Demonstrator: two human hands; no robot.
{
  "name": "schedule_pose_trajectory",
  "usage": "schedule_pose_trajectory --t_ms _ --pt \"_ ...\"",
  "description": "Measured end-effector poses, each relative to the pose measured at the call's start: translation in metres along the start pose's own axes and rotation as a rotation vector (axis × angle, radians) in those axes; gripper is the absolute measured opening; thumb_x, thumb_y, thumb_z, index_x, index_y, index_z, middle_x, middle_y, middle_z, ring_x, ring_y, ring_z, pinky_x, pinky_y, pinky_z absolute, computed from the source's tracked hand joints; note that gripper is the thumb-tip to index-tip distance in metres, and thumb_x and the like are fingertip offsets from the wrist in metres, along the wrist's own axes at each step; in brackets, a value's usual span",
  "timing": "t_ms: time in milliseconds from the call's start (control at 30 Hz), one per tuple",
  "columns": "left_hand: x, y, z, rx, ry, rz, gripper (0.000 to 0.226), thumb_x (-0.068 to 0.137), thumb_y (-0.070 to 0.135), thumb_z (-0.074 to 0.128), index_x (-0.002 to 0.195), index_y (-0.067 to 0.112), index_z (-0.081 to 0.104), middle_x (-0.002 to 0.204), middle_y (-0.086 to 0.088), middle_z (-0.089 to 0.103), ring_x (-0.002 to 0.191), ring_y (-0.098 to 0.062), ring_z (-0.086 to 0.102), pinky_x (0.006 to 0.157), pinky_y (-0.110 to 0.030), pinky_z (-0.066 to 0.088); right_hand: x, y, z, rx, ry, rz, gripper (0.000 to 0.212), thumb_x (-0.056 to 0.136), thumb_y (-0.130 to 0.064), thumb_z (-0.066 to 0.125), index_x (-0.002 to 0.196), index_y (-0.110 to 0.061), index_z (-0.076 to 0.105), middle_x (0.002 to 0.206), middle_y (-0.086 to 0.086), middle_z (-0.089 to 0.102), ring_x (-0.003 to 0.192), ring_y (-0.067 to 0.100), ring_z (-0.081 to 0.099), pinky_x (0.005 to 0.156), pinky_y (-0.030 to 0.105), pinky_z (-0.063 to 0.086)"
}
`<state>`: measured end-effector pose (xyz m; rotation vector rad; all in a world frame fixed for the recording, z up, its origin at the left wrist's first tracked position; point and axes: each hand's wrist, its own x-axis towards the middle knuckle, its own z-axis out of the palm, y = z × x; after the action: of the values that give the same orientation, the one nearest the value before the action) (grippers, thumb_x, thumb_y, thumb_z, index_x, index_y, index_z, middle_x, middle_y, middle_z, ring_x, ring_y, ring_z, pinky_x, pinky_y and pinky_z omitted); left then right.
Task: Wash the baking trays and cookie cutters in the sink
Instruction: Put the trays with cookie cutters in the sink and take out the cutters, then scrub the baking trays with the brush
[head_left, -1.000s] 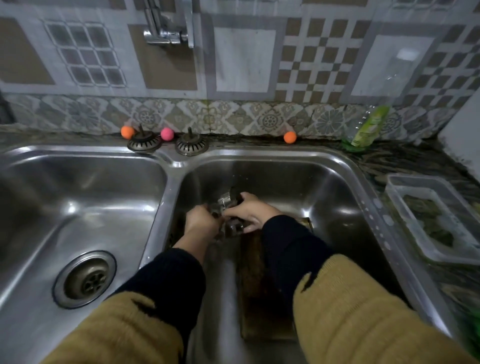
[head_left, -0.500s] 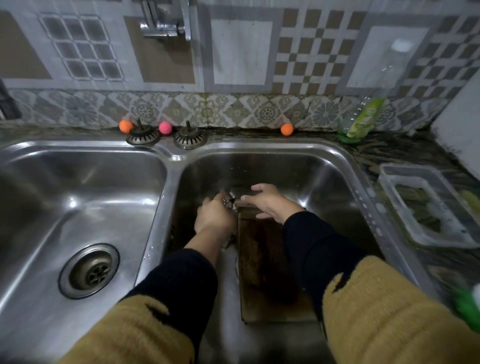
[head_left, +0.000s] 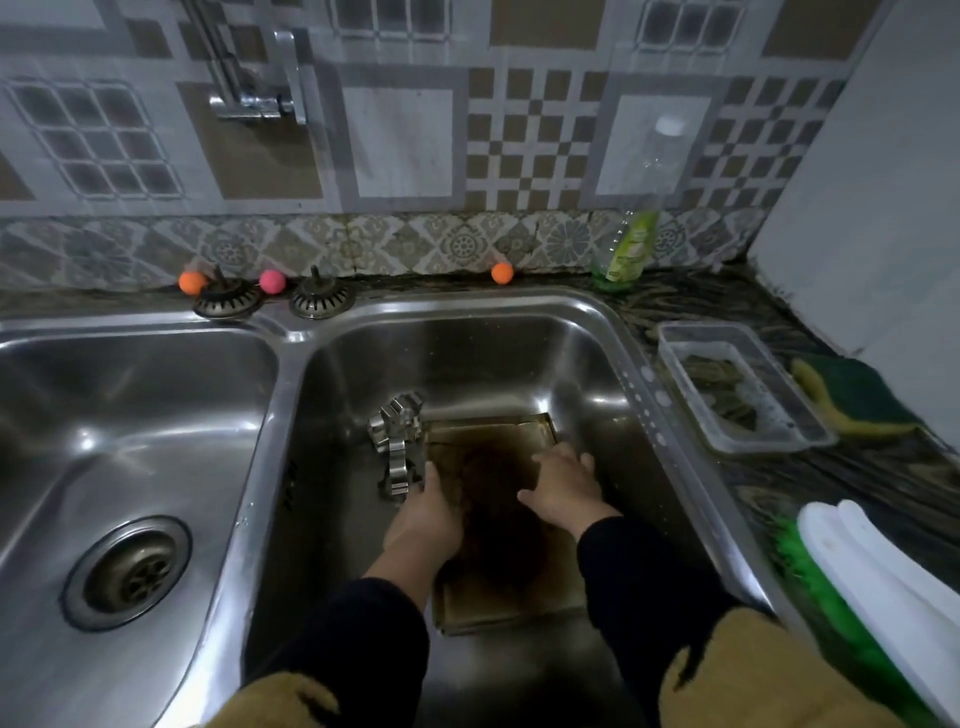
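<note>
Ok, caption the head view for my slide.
Both hands rest on a stained baking tray beside metal cookie cutters in the sink.

Illumination is dim and cool, arriving from above and ahead of the hands; specular glare appears on the steel sink walls left of and beyond the hands. A dense shadow covers the baking tray between the left hand and right hand. Wide-angle distortion bows the sink rims, and slight motion blur softens the tiled wall beyond the hands and the frame edges.
</note>
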<state>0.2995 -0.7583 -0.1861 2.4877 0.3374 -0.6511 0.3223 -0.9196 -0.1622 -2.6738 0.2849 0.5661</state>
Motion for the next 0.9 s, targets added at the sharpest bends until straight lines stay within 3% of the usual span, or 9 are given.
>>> schedule_pose_trajectory --t_ms 200,433,533,600,767,900 --pt "-0.018 0.011 0.0 -0.034 0.156 0.005 0.08 0.095 0.013 0.044 0.151 0.027 -0.012 0.128 -0.007 0.055 0.106 -0.023 0.058 0.076 -0.034 0.048 -0.006 0.005 0.007 -0.048 0.037 -0.053 0.064 0.086 -0.036 0.065 0.143 -0.021 0.039 0.149 0.002 0.024 0.132 0.028 0.026 0.105 0.04 0.034" --pt "-0.028 0.014 -0.002 -0.357 0.298 0.08 0.069 0.095 0.011 0.041 0.152 0.031 0.006 0.133 -0.004 0.052 0.106 -0.023 0.058 0.085 -0.037 0.052 -0.008 0.014 0.007 0.017 -0.029 -0.076 0.06 0.091 -0.041 0.056 0.146 -0.027 0.035 0.158 -0.002 0.009 0.141 0.025 0.013 0.111 0.039 0.029" --pt "-0.032 0.017 -0.006 -0.443 0.282 0.115 0.07 0.095 0.009 0.038 0.149 0.041 0.009 0.108 -0.005 0.063 0.086 -0.021 0.062 0.075 -0.035 0.053 -0.011 0.014 0.005 0.026 -0.073 -0.076 0.06 0.093 -0.039 0.051 0.148 -0.028 0.029 0.16 -0.002 0.002 0.144 0.026 0.006 0.114 0.04 0.025" --pt "-0.035 0.02 -0.009 -0.48 0.261 0.13 0.069 0.096 0.011 0.036 0.148 0.047 0.009 0.099 -0.004 0.064 0.083 -0.021 0.062 0.078 -0.038 0.054 -0.015 0.012 0.004 0.06 -0.098 -0.072 0.06 0.093 -0.038 0.05 0.148 -0.028 0.029 0.16 -0.002 0.001 0.144 0.026 0.005 0.114 0.04 0.024" --pt "-0.038 0.024 -0.012 -0.588 0.264 0.183 0.062 0.099 0.011 0.036 0.147 0.046 0.019 0.112 -0.004 0.061 0.088 -0.019 0.06 0.085 -0.043 0.053 -0.037 0.009 -0.018 0.144 -0.13 -0.099 0.059 0.095 -0.037 0.051 0.148 -0.024 0.03 0.16 -0.001 0.003 0.145 0.025 0.003 0.115 0.043 0.021" --pt "-0.04 0.028 -0.019 -0.598 0.266 0.268 0.057 0.1 0.015 0.039 0.146 0.045 0.024 0.117 -0.005 0.059 0.092 -0.023 0.059 0.083 -0.041 0.05 -0.074 0.018 -0.067 0.064 0.03 -0.15 0.056 0.096 -0.038 0.048 0.147 -0.023 0.032 0.158 0.002 0.013 0.144 0.028 0.009 0.115 0.042 0.02"
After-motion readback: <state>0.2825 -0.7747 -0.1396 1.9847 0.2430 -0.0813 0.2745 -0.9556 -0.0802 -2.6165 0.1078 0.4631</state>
